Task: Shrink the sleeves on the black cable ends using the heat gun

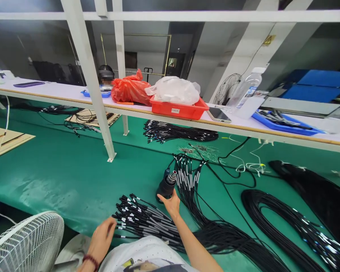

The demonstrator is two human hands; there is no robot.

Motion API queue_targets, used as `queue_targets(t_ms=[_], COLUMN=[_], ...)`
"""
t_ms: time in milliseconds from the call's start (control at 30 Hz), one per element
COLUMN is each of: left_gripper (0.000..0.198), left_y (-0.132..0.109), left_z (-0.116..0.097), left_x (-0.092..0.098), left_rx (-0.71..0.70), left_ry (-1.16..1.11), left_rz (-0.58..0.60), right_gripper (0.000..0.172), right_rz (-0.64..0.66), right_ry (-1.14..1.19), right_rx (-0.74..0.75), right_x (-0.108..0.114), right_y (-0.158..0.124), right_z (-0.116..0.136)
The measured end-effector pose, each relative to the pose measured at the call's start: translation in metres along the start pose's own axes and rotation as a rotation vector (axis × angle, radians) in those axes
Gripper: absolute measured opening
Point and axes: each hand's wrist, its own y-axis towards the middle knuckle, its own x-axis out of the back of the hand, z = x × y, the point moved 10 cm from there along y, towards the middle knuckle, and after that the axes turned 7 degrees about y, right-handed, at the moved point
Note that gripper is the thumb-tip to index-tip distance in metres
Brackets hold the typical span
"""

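My right hand (172, 204) is wrapped round the lower body of a black heat gun (166, 187). The gun stands nozzle up on the green table, its metal tip tilted slightly to the right. Beside the left ends of a bundle of black cables (143, 217) is my left hand (102, 235), its fingers curled together. Whatever those fingers may hold is hidden. The bundle's ends carry grey sleeves and white labels. Just right of the gun, a second group of cables (188, 175) with grey sleeves and white tips points away from me.
A white fan (28, 241) stands at lower left. More coiled cables (269, 211) lie at right. Across the back, a shelf (141, 109) on white posts (93, 83) holds a red tray (178, 109), bags, a bottle (249, 88) and a blue tray (289, 124). A person (106, 77) is beyond.
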Motion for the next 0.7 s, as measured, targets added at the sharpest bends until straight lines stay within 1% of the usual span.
queue_targets(t_ms=[33, 67, 133, 167, 200, 267, 333, 400, 500, 567, 633, 700], left_gripper=[0.029, 0.028, 0.026, 0.026, 0.027, 0.029, 0.025, 0.023, 0.025, 0.021, 0.014, 0.011], left_y=[0.019, 0.039, 0.079, 0.095, 0.11, 0.129, 0.138, 0.142, 0.143, 0.143, 0.143, 0.142], left_z=[-0.015, -0.027, -0.047, -0.055, -0.062, -0.071, -0.075, -0.075, -0.071, -0.067, -0.065, -0.067], left_x=[-0.01, -0.02, -0.037, -0.049, -0.061, -0.087, -0.108, -0.12, -0.127, -0.13, -0.132, -0.134], left_rx=[-0.059, -0.083, -0.094, -0.099, -0.106, -0.142, -0.194, -0.245, -0.294, -0.303, -0.305, -0.314], left_ry=[0.022, 0.063, 0.103, 0.129, 0.161, 0.232, 0.309, 0.382, 0.468, 0.509, 0.536, 0.547], left_rz=[0.088, 0.157, 0.196, 0.22, 0.249, 0.332, 0.422, 0.496, 0.573, 0.606, 0.619, 0.616], right_gripper=[0.063, 0.063, 0.064, 0.065, 0.066, 0.07, 0.075, 0.075, 0.066, 0.059, 0.052, 0.046], right_rz=[0.001, 0.004, 0.013, 0.019, 0.024, 0.029, 0.014, -0.017, -0.065, -0.099, -0.129, -0.143], right_ry=[-0.005, -0.009, -0.008, -0.001, 0.009, 0.039, 0.072, 0.098, 0.137, 0.172, 0.195, 0.197], right_rx=[-0.003, -0.005, -0.006, -0.005, -0.001, 0.012, 0.02, 0.007, -0.045, -0.094, -0.133, -0.15], right_x=[-0.002, -0.004, -0.005, -0.006, -0.006, -0.004, 0.002, 0.013, 0.035, 0.05, 0.062, 0.068], right_y=[0.0, 0.0, 0.0, -0.001, -0.001, -0.004, -0.009, -0.017, -0.03, -0.038, -0.044, -0.047], right_z=[-0.001, -0.002, -0.003, -0.004, -0.004, -0.005, -0.01, -0.019, -0.04, -0.054, -0.063, -0.066])
